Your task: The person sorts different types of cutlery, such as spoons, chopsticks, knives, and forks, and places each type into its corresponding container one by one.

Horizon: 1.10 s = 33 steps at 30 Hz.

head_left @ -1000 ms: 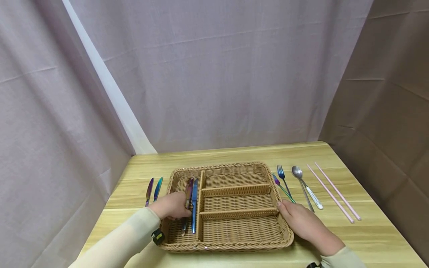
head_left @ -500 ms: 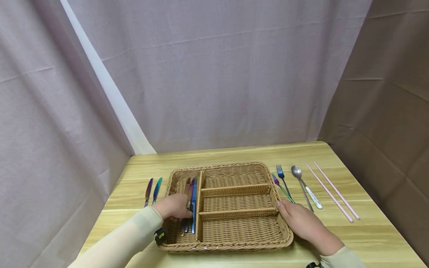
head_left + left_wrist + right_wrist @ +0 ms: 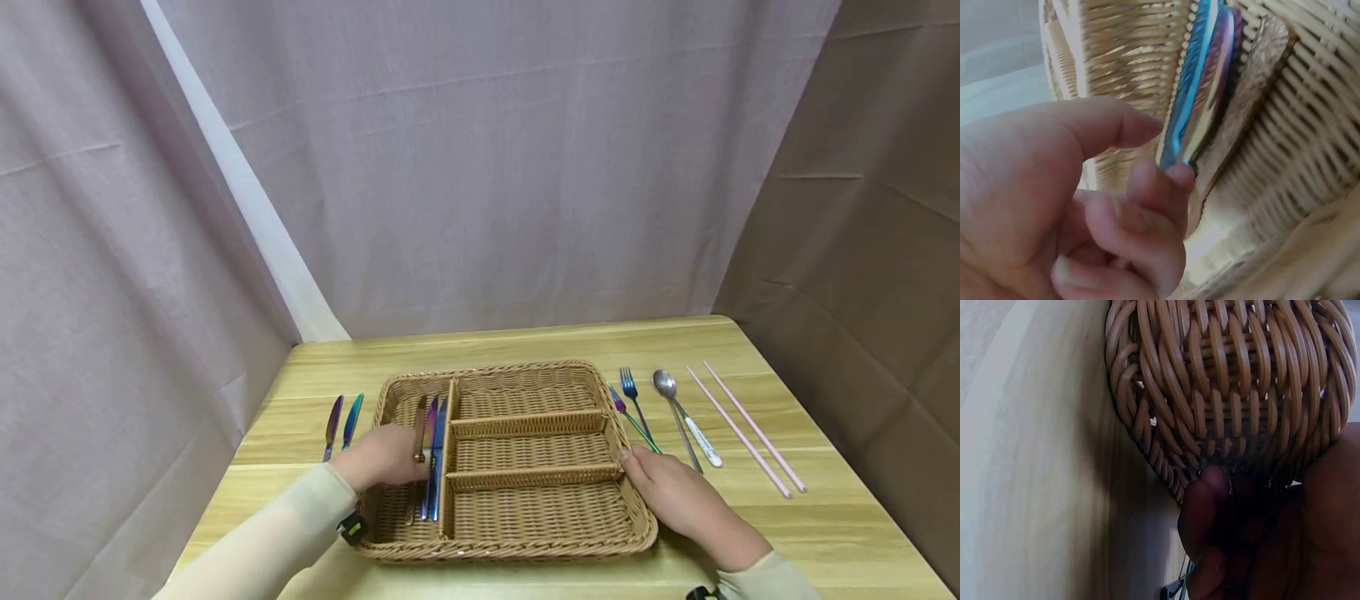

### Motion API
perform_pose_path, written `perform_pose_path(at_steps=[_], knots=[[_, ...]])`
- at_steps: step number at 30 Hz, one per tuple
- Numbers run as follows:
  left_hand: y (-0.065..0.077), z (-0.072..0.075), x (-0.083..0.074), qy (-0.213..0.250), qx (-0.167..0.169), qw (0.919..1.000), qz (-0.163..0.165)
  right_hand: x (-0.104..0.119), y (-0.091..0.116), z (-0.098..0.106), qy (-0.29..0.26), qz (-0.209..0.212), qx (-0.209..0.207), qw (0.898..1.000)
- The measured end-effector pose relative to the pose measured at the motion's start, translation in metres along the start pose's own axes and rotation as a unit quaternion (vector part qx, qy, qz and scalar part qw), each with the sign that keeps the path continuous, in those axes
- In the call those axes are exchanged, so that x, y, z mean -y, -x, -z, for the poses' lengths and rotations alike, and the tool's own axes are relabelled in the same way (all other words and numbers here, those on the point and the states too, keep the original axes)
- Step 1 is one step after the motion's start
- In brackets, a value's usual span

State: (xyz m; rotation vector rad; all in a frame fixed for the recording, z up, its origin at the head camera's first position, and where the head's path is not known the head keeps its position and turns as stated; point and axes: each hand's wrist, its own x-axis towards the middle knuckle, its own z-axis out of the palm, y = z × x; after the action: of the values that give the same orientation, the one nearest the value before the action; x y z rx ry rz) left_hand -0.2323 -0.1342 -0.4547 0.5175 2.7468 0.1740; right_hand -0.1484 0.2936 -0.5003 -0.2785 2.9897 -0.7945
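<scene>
Cream sleeves (image 3: pixel 273 533); black wrist devices (image 3: pixel 351 528), the left yellow-marked

No legible txt; marks on wht handle (image 3: pixel 703 442) too sm.

Left compartment (image 3: pixel 390 518) of the tray (image 3: pixel 504 552): my left hand (image 3: pixel 388 457) took up its middle, knives (image 3: pixel 430 423) and the divider (image 3: pixel 447 508) close on the right. Three right compartments (image 3: pixel 540 518) had room from above, low partitions (image 3: pixel 532 477) between. My right hand (image 3: pixel 675 493) blocked the tray's right end; forks (image 3: pixel 628 382) lay just past it. A narrow strip of surface (image 3: pixel 746 483) ran between spoons (image 3: pixel 664 383) and pink chopsticks (image 3: pixel 738 432).
</scene>
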Motion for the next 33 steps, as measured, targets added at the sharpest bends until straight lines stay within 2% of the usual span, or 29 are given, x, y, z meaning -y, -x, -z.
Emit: perform_pose_path(at_steps=[7, 16, 20, 28, 33], knots=[[0.010, 0.016, 0.011, 0.004, -0.067, 0.9977, -0.006, 0.000, -0.001, 0.002, -0.005, -0.003, 0.009, 1.000], [0.022, 0.026, 0.027, 0.015, -0.167, 0.9858, -0.004, -0.001, -0.002, 0.002, -0.012, -0.007, 0.019, 1.000], [0.026, 0.028, 0.034, 0.019, -0.185, 0.9825, 0.001, -0.001, -0.002, 0.002, -0.013, -0.011, 0.023, 1.000], [0.036, 0.029, 0.051, -0.006, -0.221, 0.9751, 0.017, 0.000, -0.002, 0.002, -0.020, -0.012, 0.019, 1.000], [0.041, 0.026, 0.064, 0.001, -0.215, 0.9757, 0.039, 0.001, 0.000, 0.002, -0.024, -0.009, 0.014, 1.000]])
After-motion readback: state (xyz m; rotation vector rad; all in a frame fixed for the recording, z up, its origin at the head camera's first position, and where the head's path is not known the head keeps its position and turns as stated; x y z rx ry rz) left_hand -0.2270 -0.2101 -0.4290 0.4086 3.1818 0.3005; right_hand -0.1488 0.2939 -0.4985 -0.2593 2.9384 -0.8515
